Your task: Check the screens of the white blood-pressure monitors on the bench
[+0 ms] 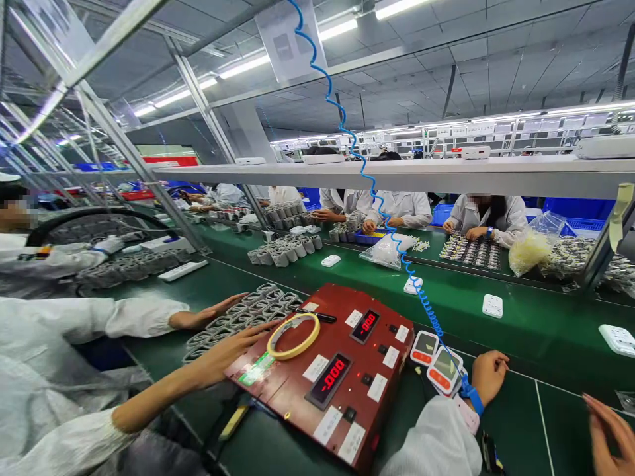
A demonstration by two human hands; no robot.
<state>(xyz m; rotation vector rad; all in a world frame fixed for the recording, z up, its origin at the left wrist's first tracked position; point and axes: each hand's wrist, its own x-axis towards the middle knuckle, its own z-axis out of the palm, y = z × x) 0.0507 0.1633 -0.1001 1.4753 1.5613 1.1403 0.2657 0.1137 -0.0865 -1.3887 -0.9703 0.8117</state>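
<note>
My left hand [489, 377] rests at the table's edge near the conveyor, its fingers curled together with nothing visible in them. A blue wrist strap [473, 394] circles that wrist, and a blue coiled cord [430, 311] runs up from it. Beside the wrist are two small white handheld devices with grey screens and orange buttons [445, 370], and a pink object [466, 415] lies partly under it. At the right edge, my right hand [610, 433] is partly cut off, fingers stretched out and apart, touching nothing visible.
A dark red box with red digits [342, 370] stands left of me, carrying a tape roll [294, 336] and a pen [317, 315]. A co-worker's hands [233, 347] touch grey parts [253, 311]. White sockets [493, 306] sit on the green conveyor [451, 281]. Several co-workers sit opposite.
</note>
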